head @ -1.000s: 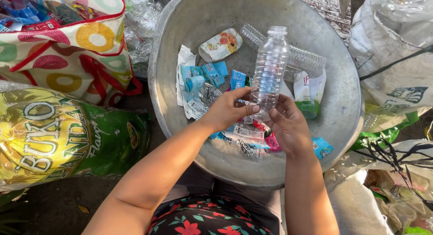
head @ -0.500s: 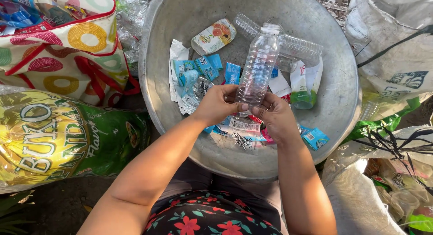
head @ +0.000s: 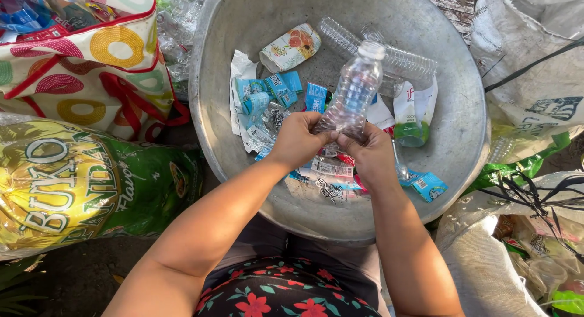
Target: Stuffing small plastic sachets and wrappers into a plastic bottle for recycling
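Both hands grip one clear plastic bottle (head: 353, 92) at its lower end: the left hand (head: 298, 139) is closed around the base from the left, and the right hand (head: 370, 154) pinches it from the right. The bottle stands tilted above a big metal basin (head: 462, 134). In the basin lie torn blue labels (head: 274, 92), a crushed bottle (head: 395, 58) and a green and white pouch (head: 412, 113).
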